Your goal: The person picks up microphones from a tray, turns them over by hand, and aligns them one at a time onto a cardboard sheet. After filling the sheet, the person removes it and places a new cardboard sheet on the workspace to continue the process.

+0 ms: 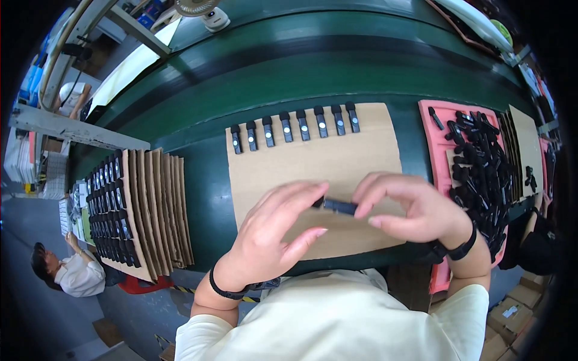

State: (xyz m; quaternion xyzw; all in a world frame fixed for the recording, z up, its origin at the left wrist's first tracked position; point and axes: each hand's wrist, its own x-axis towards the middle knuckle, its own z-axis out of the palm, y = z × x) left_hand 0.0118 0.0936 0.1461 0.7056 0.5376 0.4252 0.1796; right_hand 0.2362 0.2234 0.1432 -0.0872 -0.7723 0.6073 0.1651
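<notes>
A small black clip-on microphone [340, 207] with a dark foam tip is above a cardboard sheet [307, 162]. My right hand [415, 207] pinches its right end between thumb and fingers. Close to the foam tip, my left hand [268, 231] has its fingers and thumb apart, holding nothing. Along the sheet's far edge stands a row of several similar microphones [304, 126], foam ends pointing away from me, most with a pale round dot. The fingers of my right hand hide part of the held microphone.
At right, a pink foam tray [442, 153] carries a heap of loose black microphones [478, 174]. Upright cardboard sheets [162, 204] stand stacked at left, the outer one lined with microphones. A fan [214, 19] stands at the back of the green bench. Another person [75, 271] is at far left.
</notes>
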